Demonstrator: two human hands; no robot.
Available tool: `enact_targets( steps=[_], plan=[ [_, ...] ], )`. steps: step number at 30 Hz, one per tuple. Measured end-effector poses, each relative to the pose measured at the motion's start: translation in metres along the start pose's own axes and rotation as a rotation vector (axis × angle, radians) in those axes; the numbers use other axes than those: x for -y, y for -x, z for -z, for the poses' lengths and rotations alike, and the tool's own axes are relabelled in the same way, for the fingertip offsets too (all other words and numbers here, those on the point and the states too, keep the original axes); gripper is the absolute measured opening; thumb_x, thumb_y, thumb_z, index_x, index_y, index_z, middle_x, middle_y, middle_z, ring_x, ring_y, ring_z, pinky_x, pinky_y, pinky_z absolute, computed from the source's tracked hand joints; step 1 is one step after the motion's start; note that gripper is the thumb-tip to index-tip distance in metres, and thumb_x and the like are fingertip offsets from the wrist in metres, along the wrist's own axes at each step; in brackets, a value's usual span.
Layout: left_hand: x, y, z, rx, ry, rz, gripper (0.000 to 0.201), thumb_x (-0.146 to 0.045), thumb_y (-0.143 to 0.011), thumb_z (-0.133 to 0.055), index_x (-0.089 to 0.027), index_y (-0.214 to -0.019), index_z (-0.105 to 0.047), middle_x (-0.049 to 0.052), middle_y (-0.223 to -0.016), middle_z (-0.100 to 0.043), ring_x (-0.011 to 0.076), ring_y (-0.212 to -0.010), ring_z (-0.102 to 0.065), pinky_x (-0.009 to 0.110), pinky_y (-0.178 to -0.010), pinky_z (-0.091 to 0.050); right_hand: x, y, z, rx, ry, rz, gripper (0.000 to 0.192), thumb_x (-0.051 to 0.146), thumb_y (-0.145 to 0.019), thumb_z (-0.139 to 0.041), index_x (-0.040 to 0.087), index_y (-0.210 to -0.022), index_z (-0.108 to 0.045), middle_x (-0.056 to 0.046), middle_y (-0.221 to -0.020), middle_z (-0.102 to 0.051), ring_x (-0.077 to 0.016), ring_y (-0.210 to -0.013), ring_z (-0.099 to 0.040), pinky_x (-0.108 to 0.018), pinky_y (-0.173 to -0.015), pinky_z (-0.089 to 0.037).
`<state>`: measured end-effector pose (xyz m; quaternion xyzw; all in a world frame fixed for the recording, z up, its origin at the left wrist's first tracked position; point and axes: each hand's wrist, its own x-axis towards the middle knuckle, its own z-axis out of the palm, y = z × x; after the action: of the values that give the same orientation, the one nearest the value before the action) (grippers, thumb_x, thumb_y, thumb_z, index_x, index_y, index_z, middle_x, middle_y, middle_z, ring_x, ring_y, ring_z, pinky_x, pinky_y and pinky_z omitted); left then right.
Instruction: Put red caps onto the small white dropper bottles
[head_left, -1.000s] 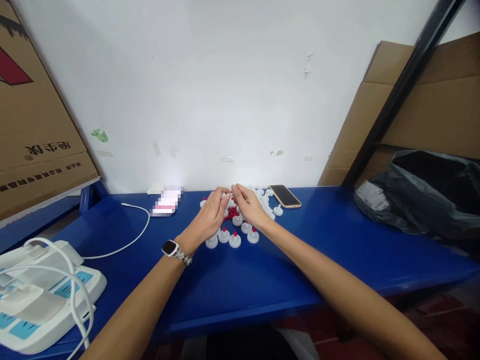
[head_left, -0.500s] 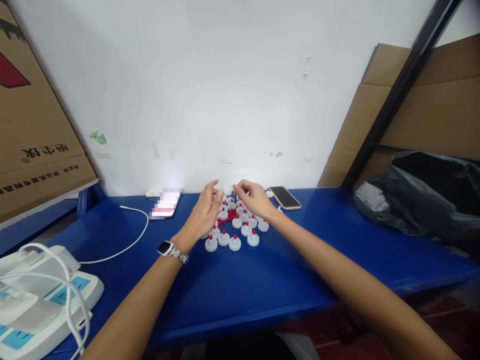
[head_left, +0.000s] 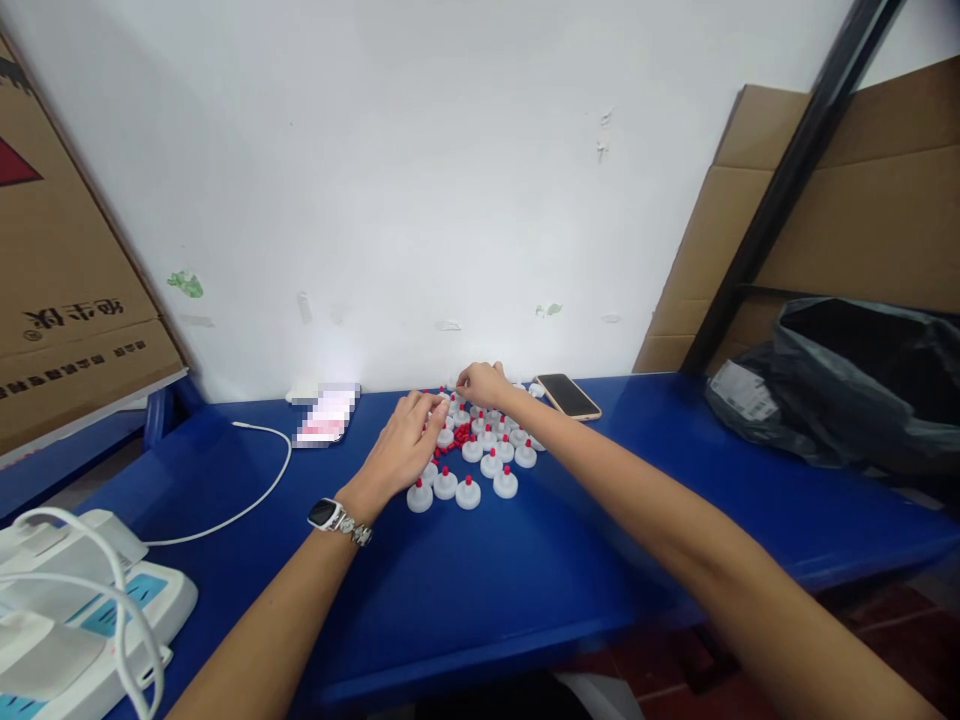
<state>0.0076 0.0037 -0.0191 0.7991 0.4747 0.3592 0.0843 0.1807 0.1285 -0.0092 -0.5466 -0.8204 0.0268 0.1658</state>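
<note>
A: What are the little white caps (head_left: pixel 480 455) like?
B: Round and white, each with a red tip, bunched in the middle of the frame on the blue surface (head_left: pixel 525 570).
A: And the hands?
B: The left hand (head_left: pixel 401 450) lies loosely open on them. The right hand (head_left: pixel 484 385) pinches something tiny, too small to tell.

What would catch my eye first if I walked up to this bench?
Probably the cluster of small white caps with red tips in the middle of the bright blue table, with the left hand resting on them and the right hand at their far edge. Next, the smartphone lying by the wall and the dark plastic bag at the right.
</note>
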Motion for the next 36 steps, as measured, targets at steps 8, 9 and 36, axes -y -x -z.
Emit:
enact_targets(
  steps=[8, 9, 36],
  plan=[
    [0.003, -0.002, 0.001, 0.004, -0.084, 0.004, 0.042, -0.045, -0.104, -0.024, -0.020, -0.108, -0.058, 0.007, -0.107, -0.057, 0.0244, -0.103, -0.052, 0.043, -0.094, -0.043, -0.004, -0.021, -0.007, -0.049, -0.025, -0.112, 0.030, 0.035, -0.091, -0.048, 0.021, -0.100, -0.073, -0.008, -0.098, -0.075, -0.0251, -0.101, -0.064, -0.042, -0.096, -0.034],
    [0.004, -0.002, 0.001, 0.001, -0.091, 0.002, 0.041, -0.043, -0.104, -0.024, -0.020, -0.108, -0.058, 0.008, -0.108, -0.057, 0.0245, -0.104, -0.052, 0.043, -0.094, -0.043, -0.004, -0.026, -0.008, -0.069, -0.013, -0.128, 0.030, 0.035, -0.090, -0.048, 0.020, -0.102, -0.072, -0.009, -0.100, -0.075, -0.0257, -0.103, -0.063, -0.042, -0.097, -0.034],
    [0.004, 0.001, 0.005, -0.030, 0.091, 0.016, 0.038, -0.049, -0.099, -0.040, -0.022, -0.122, -0.052, 0.005, -0.095, -0.062, 0.0212, -0.087, -0.060, 0.035, -0.077, -0.047, 0.036, 0.099, 0.017, -0.206, -0.657, 0.149, 0.023, 0.033, -0.091, -0.049, 0.018, -0.086, -0.066, -0.001, -0.075, -0.066, -0.0151, -0.069, -0.054, -0.031, -0.071, -0.039]
  ],
)
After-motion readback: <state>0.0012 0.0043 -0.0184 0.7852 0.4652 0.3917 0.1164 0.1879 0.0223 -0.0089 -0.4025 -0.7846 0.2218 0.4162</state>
